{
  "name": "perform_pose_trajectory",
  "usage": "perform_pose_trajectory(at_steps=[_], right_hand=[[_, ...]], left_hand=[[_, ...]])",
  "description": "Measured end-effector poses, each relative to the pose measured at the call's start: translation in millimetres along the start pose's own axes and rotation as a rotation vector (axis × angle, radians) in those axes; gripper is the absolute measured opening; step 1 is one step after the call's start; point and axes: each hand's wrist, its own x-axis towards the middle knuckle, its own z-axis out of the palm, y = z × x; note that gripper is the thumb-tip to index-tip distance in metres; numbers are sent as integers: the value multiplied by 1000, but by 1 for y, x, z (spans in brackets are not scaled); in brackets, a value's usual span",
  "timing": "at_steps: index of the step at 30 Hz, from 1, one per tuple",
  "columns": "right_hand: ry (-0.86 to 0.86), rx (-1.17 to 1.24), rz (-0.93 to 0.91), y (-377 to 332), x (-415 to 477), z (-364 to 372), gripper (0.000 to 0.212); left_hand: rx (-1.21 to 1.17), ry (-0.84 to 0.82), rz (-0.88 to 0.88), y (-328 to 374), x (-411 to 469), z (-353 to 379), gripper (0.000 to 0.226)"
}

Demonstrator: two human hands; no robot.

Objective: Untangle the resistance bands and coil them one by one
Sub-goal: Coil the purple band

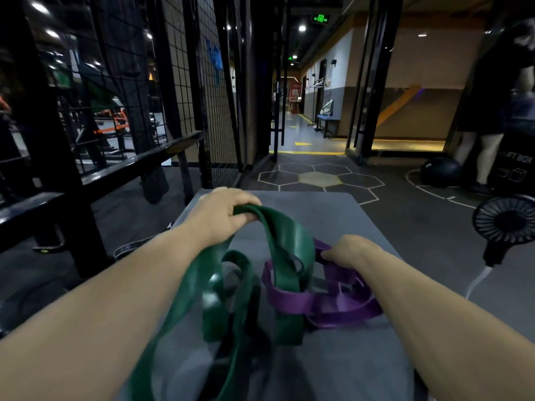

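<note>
A wide green resistance band (292,241) arches up over a grey mat (333,209) and loops down toward me. My left hand (223,212) grips the top of this green loop, lifted above the mat. A purple band (292,299) is wound around the green one low at centre right. My right hand (351,250) grips the purple band at its far end, close to the mat. A dark, nearly black band (254,325) lies tangled under the green loops, partly hidden and blurred.
A black metal rack with mesh panels (121,157) stands along the left. A small black fan (505,221) with a white cable stands at the right of the mat. Farther right, a person's legs (486,157) and a dark ball (440,172).
</note>
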Motion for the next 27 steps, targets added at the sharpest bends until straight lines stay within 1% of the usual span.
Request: perform_pose_trajectory(at_steps=[1, 3, 4, 5, 9, 11, 12, 14, 15, 17, 19, 21, 23, 25, 27], right_hand=[[1, 7, -12, 1, -1, 1, 38], [7, 29, -35, 0, -5, 2, 40], [16, 51, -43, 0, -6, 2, 39], [20, 73, -52, 1, -6, 2, 38], [0, 89, -52, 10, -4, 6, 47], [-10, 86, -51, 14, -7, 11, 46], [-28, 75, -53, 15, -10, 15, 45], [-71, 31, -73, 15, -14, 27, 43], [-82, 11, -86, 14, -16, 33, 46], [-85, -8, -109, 11, -21, 44, 54], [-87, -13, -120, 9, -22, 53, 56], [-126, -8, -123, 7, -22, 64, 58], [-172, -14, -121, 10, -24, 72, 62], [-176, 13, -107, 16, -23, 77, 59], [-150, 85, -86, 24, -22, 78, 50]], left_hand=[[103, -40, -68, -4, -3, -1, 18], [322, -199, -223, -14, -12, 9, 23], [375, -278, -302, -19, -19, 16, 26], [390, -339, -378, -26, -25, 25, 29], [355, -463, -581, -43, -41, 51, 41], [443, -567, -635, -41, -46, 61, 42], [498, -582, -640, -37, -48, 67, 41], [528, -526, -584, -26, -50, 78, 42], [483, -471, -512, -19, -50, 82, 50], [311, -367, -274, 0, -47, 87, 60], [154, -355, -38, 24, -44, 94, 56], [103, -397, 87, 39, -43, 106, 50], [209, -497, 165, 40, -45, 120, 43], [362, -657, 188, 39, -49, 126, 38], [422, -786, 152, 36, -53, 126, 38]])
